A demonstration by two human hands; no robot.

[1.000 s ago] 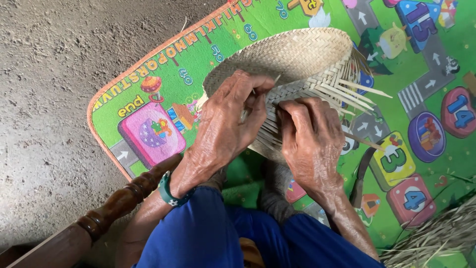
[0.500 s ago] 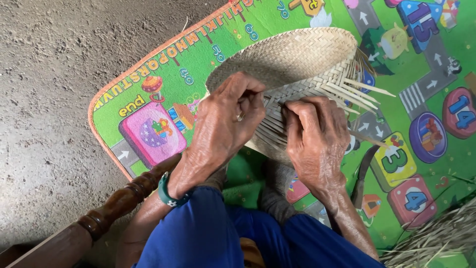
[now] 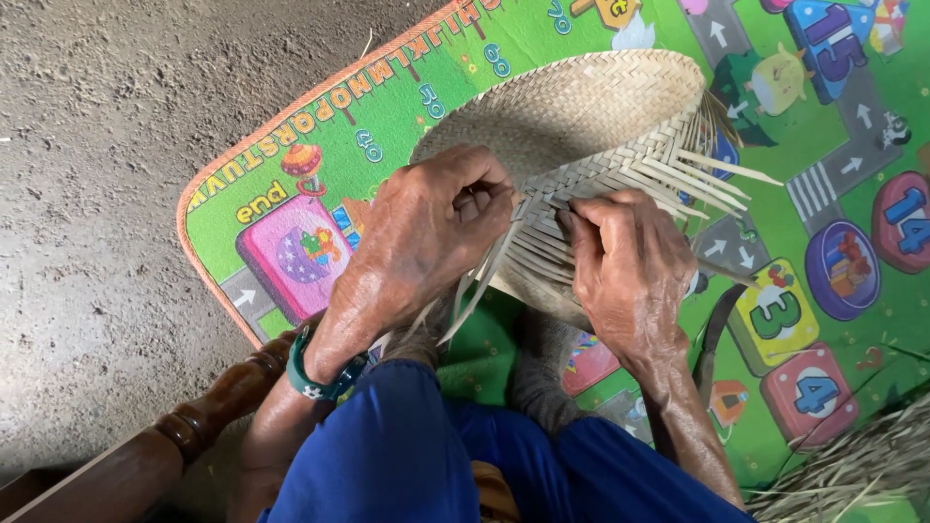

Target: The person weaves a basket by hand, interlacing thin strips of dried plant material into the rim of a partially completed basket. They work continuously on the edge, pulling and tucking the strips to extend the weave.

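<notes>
Both hands on a half-woven straw hat [image 3: 581, 116] — center frame.
Left hand [image 3: 426, 228] pinches loose strips [image 3: 475, 291]; right hand [image 3: 630, 266] fingers curl, gripping the weave — green play mat [image 3: 387, 107] underneath.

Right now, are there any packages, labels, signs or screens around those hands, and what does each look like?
No packages or screens show.
Play mat: printed green mat with an orange border, spread on the floor under the work; letters along the edge, coloured number tiles, grey road strips with arrows.
Pink panel: rounded pink square printed on the mat, beside the left hand, with a purple circle inside.
</notes>
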